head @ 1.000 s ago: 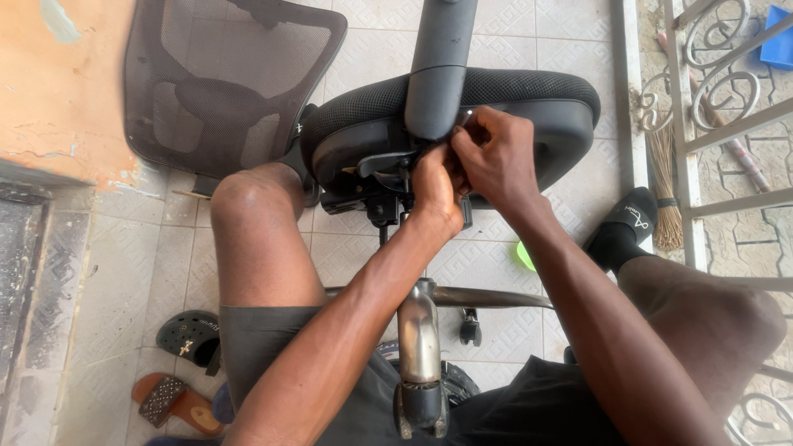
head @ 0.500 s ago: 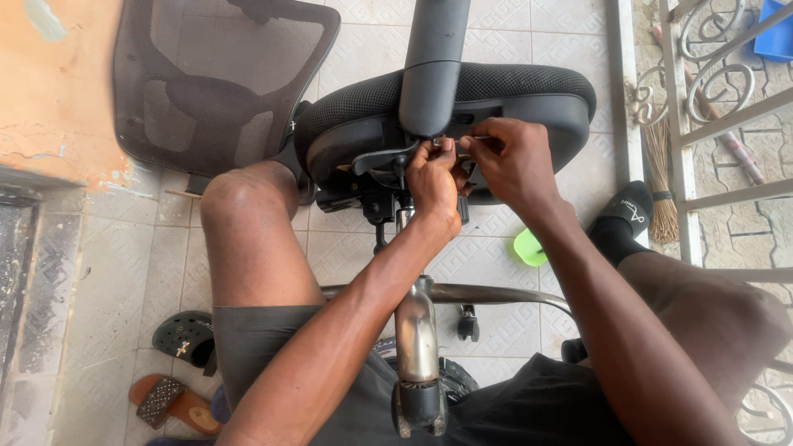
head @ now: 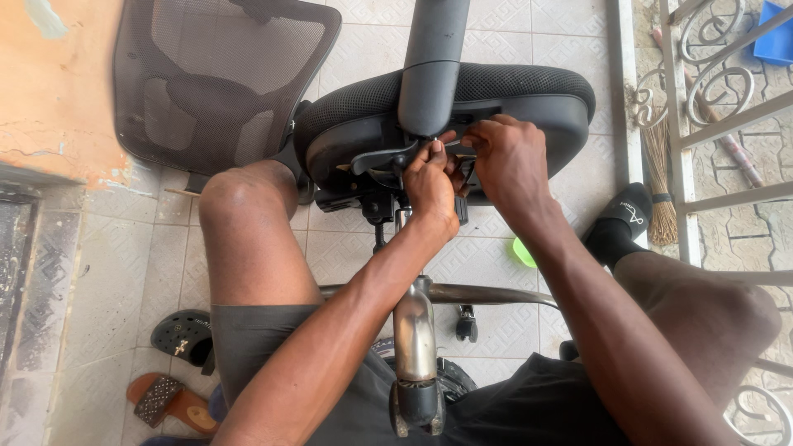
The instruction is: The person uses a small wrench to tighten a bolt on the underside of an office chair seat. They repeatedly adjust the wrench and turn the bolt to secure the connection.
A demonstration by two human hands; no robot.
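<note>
- Left hand [head: 431,186]: fingers pinched narrow on a small part at the black metal tilt mechanism [head: 376,169] under the seat. What sits between the fingertips is too small to tell.
- Right hand [head: 510,158]: curled close, fingertips meeting the left hand's at the same spot. It seems to be steadying or turning the same fitting; the grip itself is hidden.
- Both hands work against the underside of the black padded office chair seat [head: 529,99], which lies tipped on its side just beyond them.
- Dark grey cylindrical arm or column part [head: 431,66] stands above the hands, crossing the seat edge.
- Step in hand, as I read it: hand-fitting or loosening a fastener at the seat plate. The next move calls for a firm fingertip hold and keeping the part lined up with its hole.
- Chrome chair base leg with black castor [head: 415,347] runs back from the hands toward the person's lap.
- Black mesh chair backrest [head: 215,83] lies on the tiled floor [head: 562,33], left of the hands and well apart.
- Small green round object [head: 524,252] on the floor just below the right wrist.
- Straw broom [head: 658,173] by the metal railing, right of the hands.
- Black clog and brown sandal [head: 169,400] on the floor, near left.
</note>
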